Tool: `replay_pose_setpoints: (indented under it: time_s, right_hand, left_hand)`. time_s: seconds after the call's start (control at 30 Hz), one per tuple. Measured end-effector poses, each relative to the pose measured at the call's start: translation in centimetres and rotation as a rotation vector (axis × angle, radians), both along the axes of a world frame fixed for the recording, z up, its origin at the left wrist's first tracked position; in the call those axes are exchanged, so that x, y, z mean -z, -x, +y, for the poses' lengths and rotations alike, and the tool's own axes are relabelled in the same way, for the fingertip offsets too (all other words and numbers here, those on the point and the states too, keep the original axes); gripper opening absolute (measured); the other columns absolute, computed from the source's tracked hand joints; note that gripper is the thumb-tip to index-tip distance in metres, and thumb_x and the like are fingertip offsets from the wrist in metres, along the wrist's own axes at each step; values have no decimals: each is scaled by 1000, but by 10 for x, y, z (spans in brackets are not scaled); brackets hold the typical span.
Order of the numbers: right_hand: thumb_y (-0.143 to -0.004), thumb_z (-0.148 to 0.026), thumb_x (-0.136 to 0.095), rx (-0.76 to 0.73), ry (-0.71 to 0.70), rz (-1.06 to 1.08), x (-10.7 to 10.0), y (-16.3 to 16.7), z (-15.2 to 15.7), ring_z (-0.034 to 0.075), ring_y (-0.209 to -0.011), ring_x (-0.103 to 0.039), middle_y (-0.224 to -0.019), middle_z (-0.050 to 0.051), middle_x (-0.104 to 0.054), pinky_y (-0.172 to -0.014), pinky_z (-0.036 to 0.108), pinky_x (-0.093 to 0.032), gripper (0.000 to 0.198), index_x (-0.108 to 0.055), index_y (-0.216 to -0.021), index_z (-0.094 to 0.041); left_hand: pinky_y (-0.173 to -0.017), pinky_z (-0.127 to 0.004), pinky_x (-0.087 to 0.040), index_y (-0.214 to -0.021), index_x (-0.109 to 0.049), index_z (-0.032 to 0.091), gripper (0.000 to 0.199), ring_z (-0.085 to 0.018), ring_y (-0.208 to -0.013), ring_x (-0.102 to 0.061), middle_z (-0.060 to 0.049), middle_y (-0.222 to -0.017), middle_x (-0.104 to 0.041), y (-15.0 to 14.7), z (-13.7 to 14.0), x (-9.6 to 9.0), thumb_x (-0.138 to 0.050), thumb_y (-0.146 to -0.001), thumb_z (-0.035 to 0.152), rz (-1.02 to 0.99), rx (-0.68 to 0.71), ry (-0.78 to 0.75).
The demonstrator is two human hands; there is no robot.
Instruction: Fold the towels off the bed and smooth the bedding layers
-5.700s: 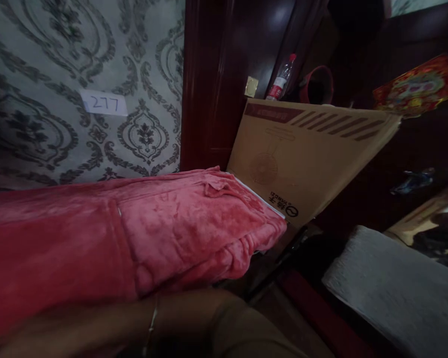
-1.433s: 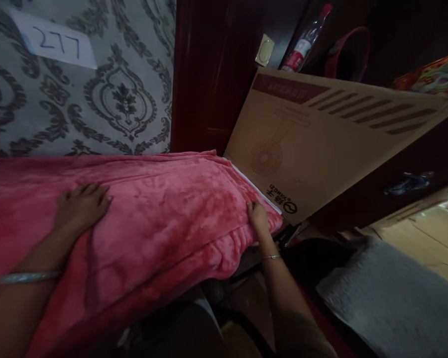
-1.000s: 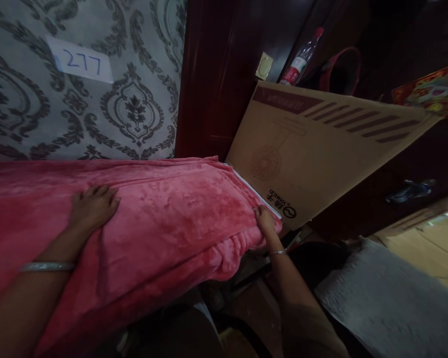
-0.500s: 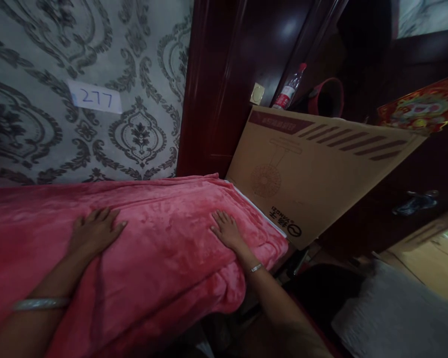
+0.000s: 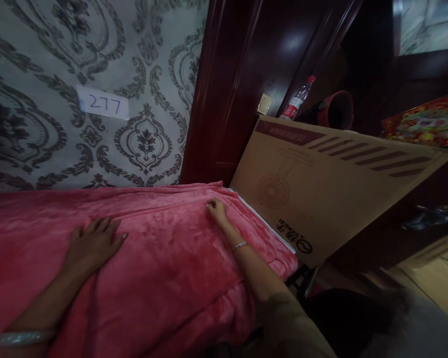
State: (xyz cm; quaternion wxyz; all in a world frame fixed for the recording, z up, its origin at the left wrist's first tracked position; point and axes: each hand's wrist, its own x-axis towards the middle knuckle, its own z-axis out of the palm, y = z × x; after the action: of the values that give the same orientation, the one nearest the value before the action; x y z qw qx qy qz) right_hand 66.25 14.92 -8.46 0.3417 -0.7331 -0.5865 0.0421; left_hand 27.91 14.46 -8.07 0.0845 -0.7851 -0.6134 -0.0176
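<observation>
A pink plush blanket [image 5: 160, 268] is spread in layers in front of me, with a long fold along its far side. My left hand [image 5: 91, 246] lies flat on it at the left, fingers apart, a bracelet on the wrist. Farther off, near the blanket's far right corner, my right hand [image 5: 217, 210] has its fingers drawn together in a pinch at the fold. The fingertips are small in view, but they appear to grip the cloth. A thin bracelet is on this wrist too.
A large cardboard box [image 5: 321, 184] stands against the blanket's right end. On top are a plastic bottle [image 5: 296, 99], a red-rimmed round thing [image 5: 336, 110] and a red and gold decoration [image 5: 423, 122]. Patterned wallpaper with a paper marked 277 [image 5: 103, 103] rises behind.
My right hand has moved away from me, toward the far fold, and its spread fingers have closed. My left hand rests in about the same place. The view has shifted slightly.
</observation>
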Motion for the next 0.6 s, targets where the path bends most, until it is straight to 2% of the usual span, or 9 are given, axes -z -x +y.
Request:
replay_pose_setpoints:
  time_s: [0.13, 0.3, 0.43, 0.6]
  right_hand:
    - [-89, -20, -63, 84, 54, 28, 0, 12, 40, 17, -96, -69, -106, 7, -76, -84, 24, -52, 19, -72, -105, -16]
    - [-87, -29, -70, 161, 141, 2, 11, 20, 55, 21, -92, -69, -100, 10, -75, -79, 28, -51, 15, -71, -97, -17]
    - [-91, -23, -62, 167, 97, -39, 14, 18, 60, 23, -97, -68, -104, 11, -74, -82, 29, -51, 13, -72, -97, -18]
    - [-100, -24, -47, 263, 5, -28, 8, -11, 65, 23, -92, -69, -97, 13, -73, -80, 33, -54, 26, -72, -103, -15]
  left_hand:
    - [-114, -55, -32, -152, -46, 17, 66, -34, -148, -35, -12, -161, -40, 1, 1, 3, -23, -97, 47, 25, -19, -25]
    - [-114, -56, -32, -152, -45, 17, 67, -33, -148, -36, -11, -161, -40, 3, 0, 8, -24, -97, 46, 40, -22, -29]
    - [-116, -54, -30, -153, -44, 16, 68, -33, -149, -35, -11, -161, -40, 0, -2, 6, -23, -96, 45, 50, -31, -11]
    - [-117, -54, -29, -155, -41, 17, 71, -31, -151, -32, -9, -163, -36, -3, -4, 0, -18, -96, 47, 94, -57, 40]
